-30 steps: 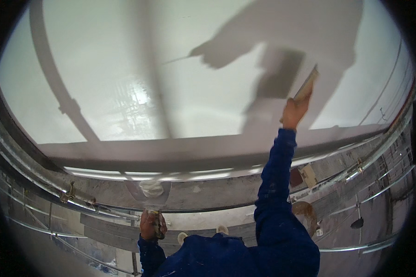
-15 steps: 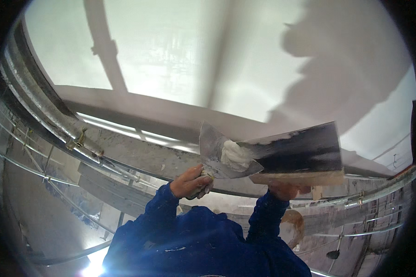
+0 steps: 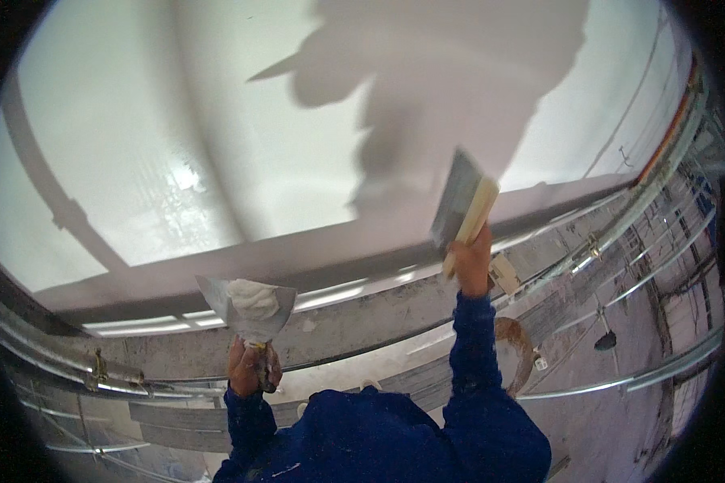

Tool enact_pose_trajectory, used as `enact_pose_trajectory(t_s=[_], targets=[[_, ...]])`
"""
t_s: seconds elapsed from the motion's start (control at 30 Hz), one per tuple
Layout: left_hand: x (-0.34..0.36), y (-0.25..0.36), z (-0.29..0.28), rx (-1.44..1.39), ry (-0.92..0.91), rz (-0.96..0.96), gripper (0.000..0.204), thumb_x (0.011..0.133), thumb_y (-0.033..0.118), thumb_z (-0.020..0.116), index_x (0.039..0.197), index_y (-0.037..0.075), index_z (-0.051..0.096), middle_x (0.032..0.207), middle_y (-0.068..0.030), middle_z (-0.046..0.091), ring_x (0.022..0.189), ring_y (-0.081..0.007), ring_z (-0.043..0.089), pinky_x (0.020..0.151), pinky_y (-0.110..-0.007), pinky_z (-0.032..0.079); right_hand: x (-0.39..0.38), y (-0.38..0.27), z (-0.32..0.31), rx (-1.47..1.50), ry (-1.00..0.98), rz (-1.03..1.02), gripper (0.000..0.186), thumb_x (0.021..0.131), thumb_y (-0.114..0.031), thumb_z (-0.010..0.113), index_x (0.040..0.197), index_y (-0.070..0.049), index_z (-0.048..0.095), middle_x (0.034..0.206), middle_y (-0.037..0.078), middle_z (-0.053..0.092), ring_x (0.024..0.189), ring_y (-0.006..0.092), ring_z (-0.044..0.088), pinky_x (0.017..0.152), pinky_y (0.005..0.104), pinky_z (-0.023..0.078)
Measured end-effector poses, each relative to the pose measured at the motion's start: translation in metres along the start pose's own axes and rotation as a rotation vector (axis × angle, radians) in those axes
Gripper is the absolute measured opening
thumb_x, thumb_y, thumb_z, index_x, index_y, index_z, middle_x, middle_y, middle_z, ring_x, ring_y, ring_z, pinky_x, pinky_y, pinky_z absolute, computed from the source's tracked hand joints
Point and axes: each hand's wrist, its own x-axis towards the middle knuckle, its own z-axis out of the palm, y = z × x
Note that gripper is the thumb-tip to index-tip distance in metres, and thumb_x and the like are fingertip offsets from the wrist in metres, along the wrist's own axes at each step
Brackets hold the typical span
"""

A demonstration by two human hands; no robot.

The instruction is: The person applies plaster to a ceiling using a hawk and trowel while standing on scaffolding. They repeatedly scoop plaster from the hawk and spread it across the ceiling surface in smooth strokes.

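My left hand (image 3: 254, 366) is closed round the handle of a wide putty knife (image 3: 275, 324). A lump of white plaster (image 3: 252, 299) lies on its metal blade. Out ahead on the right, my right hand (image 3: 472, 259) grips a broad skimming blade (image 3: 457, 197) by its pale wooden back. That blade is tilted, slightly blurred, and stands up before the white wall (image 3: 282, 177); whether it touches the wall I cannot tell. The two tools are well apart.
Metal scaffold tubes (image 3: 620, 387) run along both sides, with a clamp (image 3: 97, 369) at the left. Grey planks (image 3: 411, 388) lie below. A brown ring-shaped thing (image 3: 517, 346) is by my right forearm. A shadow falls across the wall.
The skimming blade has come away from the putty knife, swinging up and forward with my right hand. My left hand has moved left and lower, keeping the plaster on its blade. The view has turned.
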Motion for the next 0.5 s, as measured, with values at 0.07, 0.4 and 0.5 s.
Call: enact_pose_trajectory(t_s=[0.07, 0.4, 0.5], targets=[[-0.001, -0.004, 0.003, 0.041, 0.052, -0.022, 0.043, 0.079, 0.038, 0.053, 0.095, 0.001, 0.039, 0.058, -0.0093, 0.048, 0.037, -0.0174, 0.047, 0.032, -0.027, 0.038, 0.041, -0.01, -0.003, 0.097, 0.186, -0.192, 0.066, 0.06, 0.002, 0.045, 0.124, 0.001, 0.033, 0.097, 0.014, 0.052, 0.084, 0.0194, 0.051, 0.074, 0.0282, 0.042], [-0.023, -0.018, -0.023, -0.102, 0.227, -0.164, 0.035, 0.08, 0.032, 0.05, 0.095, 0.002, 0.039, 0.055, -0.009, 0.046, 0.036, -0.0174, 0.044, 0.032, -0.027, 0.038, 0.164, -0.027, 0.05, -0.416, 0.495, -0.551, 0.071, 0.065, 0.01, 0.048, 0.13, -0.012, 0.028, 0.127, 0.017, 0.036, 0.118, 0.0373, 0.03, 0.097, 0.0435, 0.031], [-0.035, -0.013, -0.034, -0.104, 0.201, -0.139, 0.034, 0.08, 0.031, 0.05, 0.096, 0.002, 0.039, 0.055, -0.0093, 0.046, 0.037, -0.0174, 0.044, 0.032, -0.027, 0.038, 0.168, -0.029, 0.08, -0.345, 0.523, -0.516, 0.074, 0.065, 0.01, 0.048, 0.131, -0.014, 0.024, 0.13, 0.016, 0.032, 0.121, 0.0367, 0.026, 0.096, 0.0443, 0.031]])
